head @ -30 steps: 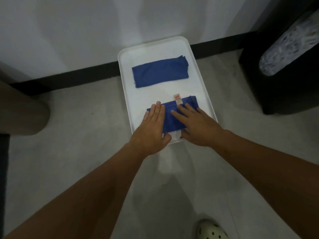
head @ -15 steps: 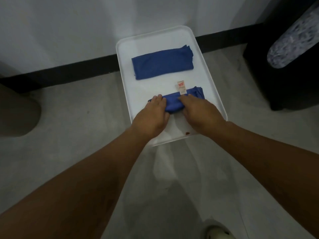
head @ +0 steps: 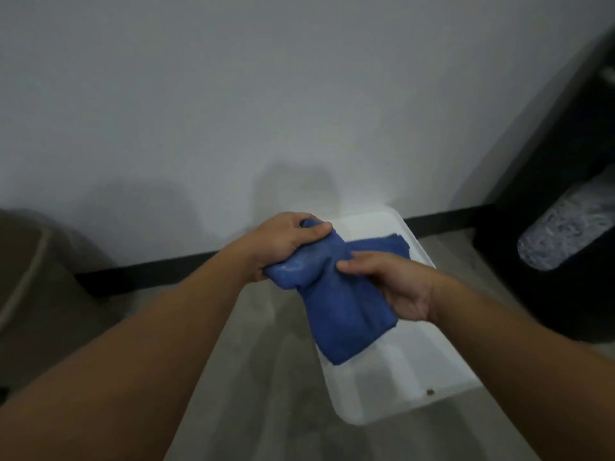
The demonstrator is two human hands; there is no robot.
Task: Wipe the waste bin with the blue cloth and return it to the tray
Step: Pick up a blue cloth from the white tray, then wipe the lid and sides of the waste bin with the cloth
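A blue cloth (head: pixel 336 301) hangs in the air above the white tray (head: pixel 416 387), bunched at its top and drooping toward the tray. My left hand (head: pixel 286 241) grips the cloth's upper end. My right hand (head: pixel 392 281) pinches its right side lower down. A second folded blue cloth (head: pixel 382 247) lies at the tray's far end, partly hidden behind the held one. A brown waste bin (head: pixel 36 294) stands at the left edge, blurred and partly out of view.
The tray lies on a grey floor against a white wall with a black skirting (head: pixel 149 271). A black cabinet (head: pixel 559 227) with a speckled grey cylinder (head: pixel 569 234) stands at the right. A small brown speck (head: pixel 430 392) sits near the tray's front edge.
Both hands have lifted the near blue cloth off the tray and it now hangs between them. The view has tilted up toward the wall.
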